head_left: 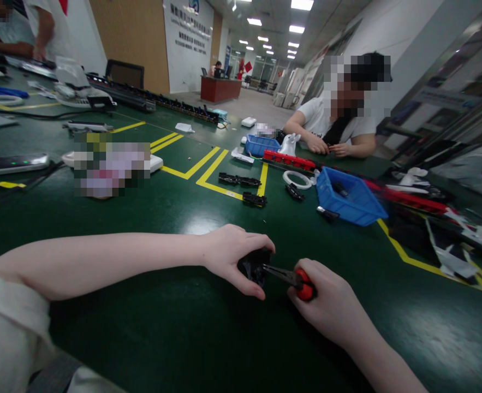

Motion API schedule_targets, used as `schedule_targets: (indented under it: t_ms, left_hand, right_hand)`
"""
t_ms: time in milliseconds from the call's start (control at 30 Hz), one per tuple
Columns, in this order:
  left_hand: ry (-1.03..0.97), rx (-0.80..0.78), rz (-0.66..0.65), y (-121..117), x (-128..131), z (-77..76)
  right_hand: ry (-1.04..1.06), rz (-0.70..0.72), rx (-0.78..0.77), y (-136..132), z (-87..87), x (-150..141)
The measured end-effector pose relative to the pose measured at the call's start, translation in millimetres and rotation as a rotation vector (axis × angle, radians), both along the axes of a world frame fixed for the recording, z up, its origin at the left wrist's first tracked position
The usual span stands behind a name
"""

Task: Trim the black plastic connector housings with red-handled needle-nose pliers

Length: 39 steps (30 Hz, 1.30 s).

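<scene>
My left hand (232, 256) is closed around a small black plastic part (252, 267) and holds it down on the green table (183, 327). My right hand (326, 303) grips a screwdriver (293, 279) with a red and black handle. Its dark shaft points left into the black part. The two hands sit close together near the table's front middle.
Several loose black parts (241, 180) lie beyond, inside yellow floor-tape lines (208, 169). A blue bin (349, 199) and a red strip (290, 160) stand to the right. A second blue bin (261, 145) is further back. A person (339, 131) sits across the table; another stands at the far left.
</scene>
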<state>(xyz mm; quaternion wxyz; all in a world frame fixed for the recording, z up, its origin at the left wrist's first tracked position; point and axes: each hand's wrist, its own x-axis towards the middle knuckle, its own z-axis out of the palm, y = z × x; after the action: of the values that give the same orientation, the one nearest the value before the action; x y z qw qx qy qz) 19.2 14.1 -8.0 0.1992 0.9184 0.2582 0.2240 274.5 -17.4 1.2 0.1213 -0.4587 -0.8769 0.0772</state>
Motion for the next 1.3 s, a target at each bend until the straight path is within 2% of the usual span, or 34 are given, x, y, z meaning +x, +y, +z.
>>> schedule_targets:
  t_ms: [467,800,1300]
  left_hand:
    - [-0.001,-0.021,-0.019,4,-1,-6.8]
    - [-0.075,0.034,-0.051,3,1,-1.2]
    - [-0.039,0.020,-0.027,2,2,0.1]
  right_hand:
    - [-0.052,0.058,0.152,3,-4.3,1]
    - [-0.012,0.090,0.102,11,-6.5,10]
    - [-0.015,0.086,0.109,13,-7.3,9]
